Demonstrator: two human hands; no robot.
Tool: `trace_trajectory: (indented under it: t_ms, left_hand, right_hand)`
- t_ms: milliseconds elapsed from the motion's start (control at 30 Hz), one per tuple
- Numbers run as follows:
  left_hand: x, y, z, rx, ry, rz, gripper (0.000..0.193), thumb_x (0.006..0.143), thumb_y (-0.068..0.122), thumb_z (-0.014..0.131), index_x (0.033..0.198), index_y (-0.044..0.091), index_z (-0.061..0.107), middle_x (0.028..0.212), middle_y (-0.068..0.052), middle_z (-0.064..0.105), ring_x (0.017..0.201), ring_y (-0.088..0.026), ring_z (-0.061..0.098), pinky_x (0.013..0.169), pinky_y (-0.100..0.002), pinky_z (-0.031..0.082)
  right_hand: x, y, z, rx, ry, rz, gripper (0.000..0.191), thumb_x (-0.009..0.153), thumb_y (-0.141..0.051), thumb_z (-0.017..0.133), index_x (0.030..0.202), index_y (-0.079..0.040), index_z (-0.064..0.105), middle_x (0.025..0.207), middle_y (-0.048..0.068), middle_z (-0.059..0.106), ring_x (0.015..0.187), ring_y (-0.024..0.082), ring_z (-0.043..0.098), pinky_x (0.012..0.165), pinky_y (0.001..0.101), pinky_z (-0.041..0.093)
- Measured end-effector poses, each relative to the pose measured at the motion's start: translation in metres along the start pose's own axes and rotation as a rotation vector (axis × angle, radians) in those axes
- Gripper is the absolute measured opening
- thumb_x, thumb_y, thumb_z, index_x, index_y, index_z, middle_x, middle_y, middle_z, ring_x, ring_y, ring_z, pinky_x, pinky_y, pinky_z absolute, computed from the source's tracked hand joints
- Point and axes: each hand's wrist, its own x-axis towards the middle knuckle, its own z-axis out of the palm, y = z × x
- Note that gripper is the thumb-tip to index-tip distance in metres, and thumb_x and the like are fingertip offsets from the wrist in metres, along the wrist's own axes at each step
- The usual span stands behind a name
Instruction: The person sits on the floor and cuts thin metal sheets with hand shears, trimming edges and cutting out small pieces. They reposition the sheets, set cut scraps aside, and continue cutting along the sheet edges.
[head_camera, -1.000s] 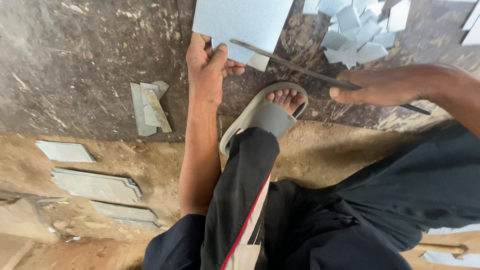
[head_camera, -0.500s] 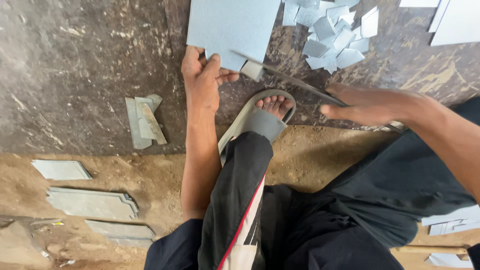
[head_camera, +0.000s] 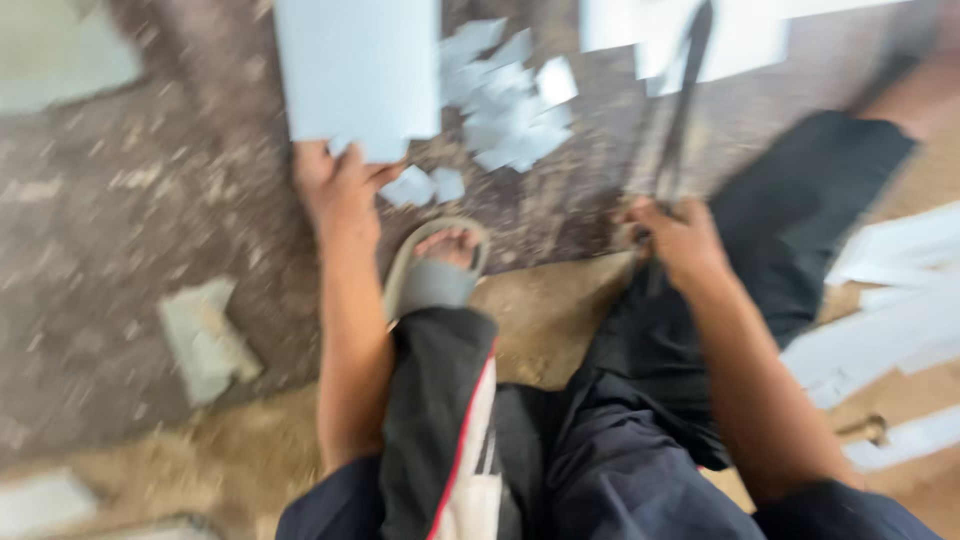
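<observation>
The picture is motion-blurred. My left hand (head_camera: 340, 190) grips the near edge of a large pale blue tile (head_camera: 358, 70) lying on the dark stone floor. My right hand (head_camera: 680, 235) is closed around a thin dark rod-like tool (head_camera: 685, 110) that stands up and away from me. A heap of small pale blue tile chips (head_camera: 510, 110) lies between the two hands. My foot in a grey sandal (head_camera: 435, 275) rests just below the tile, beside my left wrist.
A broken grey tile piece (head_camera: 205, 340) lies on the floor at the left. White tile strips (head_camera: 880, 310) are stacked at the right, and more pale tiles (head_camera: 740, 35) lie at the top right. Sandy ground (head_camera: 540, 320) runs along the near edge.
My right hand has pulled back toward me and turned the dark tool from lying across the floor to pointing away. The view has swung right. My left hand stays on the tile.
</observation>
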Motion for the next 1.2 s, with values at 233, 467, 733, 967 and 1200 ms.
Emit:
trace_trajectory:
  t_ms: [233,467,733,967,1200]
  left_hand:
    - [-0.008,0.003,-0.005,-0.219,-0.075,-0.146,0.035,0.106,0.002,0.059,0.139,-0.006,0.049,0.116,-0.023,0.066,0.089,-0.037,0.07,0.074,-0.045,0.06]
    - [-0.062,0.001,0.01,-0.267,-0.306,-0.395,0.044,0.101,0.005,0.059,0.139,-0.014,0.047,0.12,-0.029,0.065,0.102,-0.042,0.07,0.087,-0.051,0.059]
    - [-0.002,0.049,0.011,-0.138,-0.4,-0.386,0.044,0.101,0.002,0.055,0.144,-0.008,0.052,0.135,-0.021,0.065,0.122,-0.031,0.065,0.102,-0.043,0.055]
    - [0.018,0.012,0.015,0.125,-0.293,-0.308,0.039,0.095,-0.006,0.061,0.133,-0.004,0.057,0.128,-0.015,0.067,0.114,-0.024,0.066,0.1,-0.038,0.054]
    - [0.03,-0.016,-0.001,0.151,-0.282,-0.172,0.036,0.091,-0.004,0.064,0.127,-0.005,0.058,0.121,-0.014,0.069,0.108,-0.021,0.066,0.096,-0.035,0.053]
  right_hand:
    - [-0.015,-0.012,0.015,-0.242,0.258,-0.299,0.051,0.088,-0.036,0.075,0.129,-0.006,0.065,0.112,0.015,0.067,0.087,0.021,0.075,0.068,0.0392,0.061]
    - [0.026,-0.081,0.152,0.45,-0.26,-0.088,0.047,0.092,-0.024,0.074,0.117,0.014,0.067,0.111,0.026,0.073,0.092,0.026,0.072,0.081,0.0354,0.062]
    - [-0.028,-0.112,0.14,-0.158,-0.45,-0.203,0.029,0.093,-0.021,0.07,0.106,0.005,0.075,0.094,0.018,0.078,0.075,0.021,0.073,0.065,0.03,0.058]
    - [-0.048,-0.227,-0.084,-0.588,0.52,-0.781,0.034,0.093,-0.01,0.058,0.124,0.002,0.063,0.105,0.015,0.078,0.082,0.02,0.074,0.066,0.0321,0.062]
    - [0.111,-0.197,-0.156,-1.001,0.887,-0.587,0.037,0.094,-0.023,0.062,0.118,0.005,0.064,0.105,0.018,0.076,0.086,0.025,0.072,0.074,0.0349,0.059]
